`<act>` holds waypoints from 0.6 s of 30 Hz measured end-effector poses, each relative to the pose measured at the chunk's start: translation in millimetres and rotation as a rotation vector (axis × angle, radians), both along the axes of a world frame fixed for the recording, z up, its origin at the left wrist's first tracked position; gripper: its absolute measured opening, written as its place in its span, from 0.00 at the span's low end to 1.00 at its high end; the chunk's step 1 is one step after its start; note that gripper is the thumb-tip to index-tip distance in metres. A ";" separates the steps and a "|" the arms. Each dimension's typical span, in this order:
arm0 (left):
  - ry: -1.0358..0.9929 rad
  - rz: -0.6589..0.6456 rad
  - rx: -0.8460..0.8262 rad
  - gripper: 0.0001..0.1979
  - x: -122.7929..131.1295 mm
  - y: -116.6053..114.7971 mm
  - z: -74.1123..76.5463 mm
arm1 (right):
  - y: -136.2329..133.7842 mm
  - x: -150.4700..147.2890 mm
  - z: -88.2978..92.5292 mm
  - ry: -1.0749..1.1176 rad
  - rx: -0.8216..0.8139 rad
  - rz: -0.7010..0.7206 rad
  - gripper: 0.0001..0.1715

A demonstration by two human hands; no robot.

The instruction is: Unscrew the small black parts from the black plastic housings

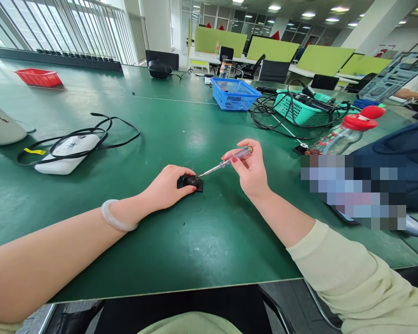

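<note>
My left hand point(172, 185) grips a small black part point(194, 181) between thumb and fingers, on the green table point(198, 246). The part has a round top and a flat square base; its exact kind is too small to make out. In my right hand point(252, 169) is a screwdriver point(226, 162) with a clear purplish handle and a thin metal shaft. Its tip points down and left, at the top of the black part. Whether the tip touches or sits in a screw cannot be seen.
Left lies a white device point(68, 153) with a black strap. Farther back stand a red tray point(38, 77), a blue basket point(235, 95) and a green basket point(285, 109) with tangled black cables. Right are a red-lidded jar point(348, 132) and dark blue fabric point(400, 148). Another person's arm shows far right.
</note>
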State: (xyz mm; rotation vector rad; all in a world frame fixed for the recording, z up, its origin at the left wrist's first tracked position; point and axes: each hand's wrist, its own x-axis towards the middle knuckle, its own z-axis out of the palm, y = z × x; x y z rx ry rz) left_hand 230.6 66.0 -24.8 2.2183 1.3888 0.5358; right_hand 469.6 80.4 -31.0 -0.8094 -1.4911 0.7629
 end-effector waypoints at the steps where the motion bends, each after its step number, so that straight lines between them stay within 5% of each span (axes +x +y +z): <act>1: 0.000 -0.002 0.003 0.19 0.0 0.1 -0.1 | 0.0 0.0 -0.2 -0.001 0.000 0.002 0.20; 18: 0.010 -0.007 0.000 0.18 1.0 0.3 1.6 | -3.8 -1.4 3.1 -0.046 -0.020 0.048 0.22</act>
